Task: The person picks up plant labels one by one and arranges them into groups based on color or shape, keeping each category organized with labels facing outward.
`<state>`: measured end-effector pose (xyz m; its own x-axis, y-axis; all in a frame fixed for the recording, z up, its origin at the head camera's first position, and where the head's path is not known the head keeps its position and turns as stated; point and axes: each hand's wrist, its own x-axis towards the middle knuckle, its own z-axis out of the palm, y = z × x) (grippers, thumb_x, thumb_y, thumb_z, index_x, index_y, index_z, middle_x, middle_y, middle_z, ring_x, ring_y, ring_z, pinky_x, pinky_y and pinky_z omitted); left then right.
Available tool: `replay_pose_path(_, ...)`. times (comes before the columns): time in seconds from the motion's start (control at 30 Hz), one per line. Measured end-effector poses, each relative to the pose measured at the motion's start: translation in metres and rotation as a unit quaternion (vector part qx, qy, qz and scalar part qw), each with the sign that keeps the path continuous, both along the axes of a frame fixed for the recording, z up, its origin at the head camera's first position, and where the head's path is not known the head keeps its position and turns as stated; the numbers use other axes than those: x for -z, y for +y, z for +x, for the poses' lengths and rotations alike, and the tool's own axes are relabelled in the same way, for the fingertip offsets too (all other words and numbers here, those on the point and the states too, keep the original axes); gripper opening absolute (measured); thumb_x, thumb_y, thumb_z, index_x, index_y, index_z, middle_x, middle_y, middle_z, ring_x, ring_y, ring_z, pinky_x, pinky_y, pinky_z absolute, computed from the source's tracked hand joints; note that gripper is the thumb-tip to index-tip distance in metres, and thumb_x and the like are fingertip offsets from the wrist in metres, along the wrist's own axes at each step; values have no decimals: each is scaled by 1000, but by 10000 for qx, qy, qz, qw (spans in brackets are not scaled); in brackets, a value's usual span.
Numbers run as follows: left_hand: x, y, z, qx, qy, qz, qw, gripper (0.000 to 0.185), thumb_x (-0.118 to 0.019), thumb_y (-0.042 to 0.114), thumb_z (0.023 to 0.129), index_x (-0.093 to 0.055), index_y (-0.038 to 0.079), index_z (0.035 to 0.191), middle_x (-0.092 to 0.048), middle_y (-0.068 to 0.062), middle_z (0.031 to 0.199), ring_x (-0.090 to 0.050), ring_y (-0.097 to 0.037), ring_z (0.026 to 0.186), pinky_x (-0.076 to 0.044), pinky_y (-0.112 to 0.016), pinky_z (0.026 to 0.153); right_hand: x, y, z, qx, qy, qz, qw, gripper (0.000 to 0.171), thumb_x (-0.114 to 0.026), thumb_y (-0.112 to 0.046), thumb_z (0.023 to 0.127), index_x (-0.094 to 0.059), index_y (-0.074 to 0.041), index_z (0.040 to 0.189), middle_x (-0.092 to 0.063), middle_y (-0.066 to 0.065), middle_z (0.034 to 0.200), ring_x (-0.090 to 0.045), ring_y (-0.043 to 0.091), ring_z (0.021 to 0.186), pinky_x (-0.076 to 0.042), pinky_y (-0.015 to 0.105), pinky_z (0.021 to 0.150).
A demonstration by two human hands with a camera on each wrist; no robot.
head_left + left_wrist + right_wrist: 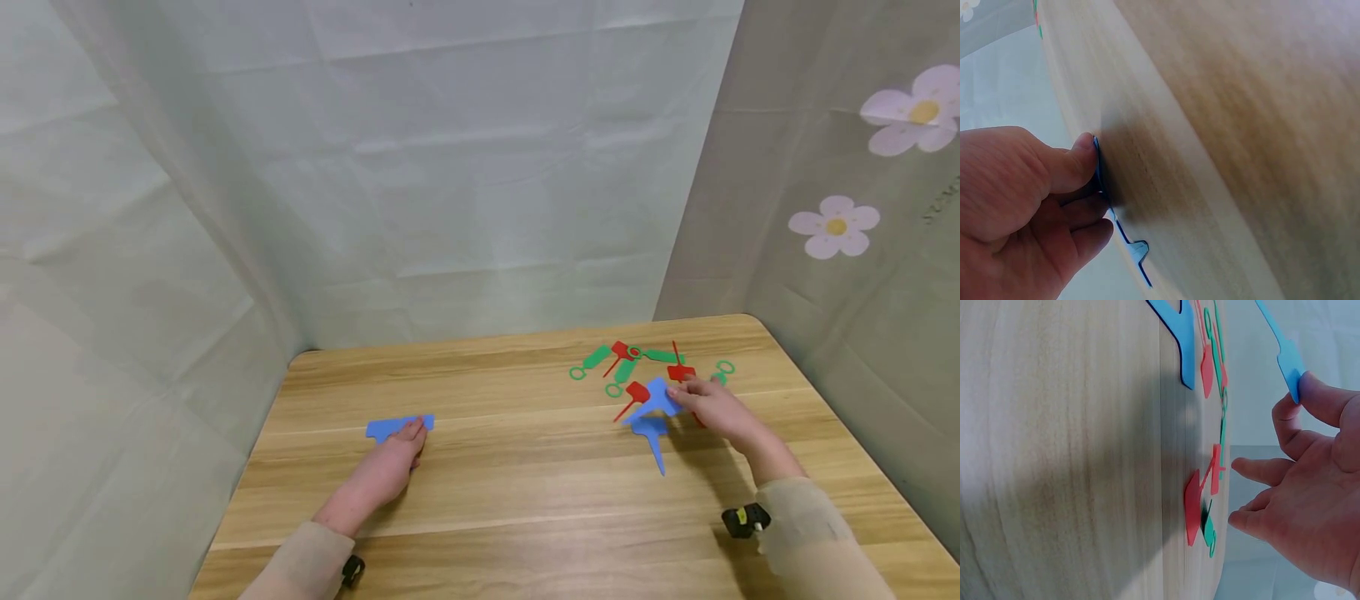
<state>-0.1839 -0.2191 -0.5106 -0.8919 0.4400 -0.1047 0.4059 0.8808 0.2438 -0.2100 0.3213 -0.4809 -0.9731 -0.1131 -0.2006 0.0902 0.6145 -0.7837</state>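
aloft, blue tag (1289, 367) in right hand (1313, 490)

Head-view count: blue tags (649, 427), 3 (one at 7 o'clock, two at 4); red tags (637, 392), 4; green tags (597, 357), 4; printed flowers (835, 227), 2.

One blue T-shaped tag (384, 427) lies at left; another blue tag (1290, 366) is pinched, raised.

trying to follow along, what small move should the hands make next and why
Probably carry the blue tag in the right hand over toward the left hand: it is pinched above the table, and the left hand touches another blue tag.
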Motion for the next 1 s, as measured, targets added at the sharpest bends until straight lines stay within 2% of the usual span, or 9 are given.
replay_pose_path(0.1,0,0,0,-15,-28,46,10000,47,-59,-7,105,-49,-17,150,-44,-32,161,-45,-48,147,-40,-59,119,0,-2,0,4,1,51,10000,48,-53,-40,113,-60,7,106,-28,46,156,13,68,151,-16,78,114)
replay_pose_path(0.2,-1,0,0,-31,-39,64,10000,47,-59,-7,105,-49,-17,150,-44,-32,161,-45,-48,147,-40,-59,119,0,-4,0,-37,5,50,10000,50,-53,-39,113,-63,9,114,-24,46,161,9,68,152,-18,78,115)
replay_pose_path(0.37,-1,1,1,-65,-21,32,10000,47,-59,-7,105,-49,-17,150,-44,-31,161,-46,-47,147,-40,-58,120,1,-8,0,-150,58,31,9999,52,-56,-37,112,-65,12,126,-22,44,164,7,69,151,-9,81,118)
replay_pose_path(0.43,-1,1,1,-75,-17,21,10000,47,-60,-6,105,-49,-16,150,-44,-31,161,-46,-47,147,-40,-58,119,2,-10,-1,-196,92,79,9997,52,-56,-38,112,-66,11,127,-22,44,164,4,68,152,-10,82,118)
replay_pose_path(0.63,-1,1,2,-92,-15,28,10000,48,-61,-5,105,-50,-16,150,-44,-31,161,-45,-46,148,-40,-59,119,3,-16,-4,-339,247,73,9991,52,-58,-38,112,-70,10,125,-27,43,163,-18,65,151,-27,76,117)
replay_pose_path(0.9,0,1,2,-23,106,14,9999,47,-62,-6,104,-51,-17,148,-46,-32,159,-47,-47,146,-42,-60,117,3,-20,-6,-311,332,195,9988,56,-63,-42,109,-70,10,127,-31,39,164,-22,64,151,-28,75,117)
replay_pose_path(1.0,-1,1,2,5,131,30,9999,47,-62,-7,103,-51,-18,147,-47,-33,158,-48,-48,145,-42,-60,117,2,-21,-5,-372,377,223,9983,59,-62,-41,110,-66,13,133,-32,38,164,-23,64,150,-29,75,117)
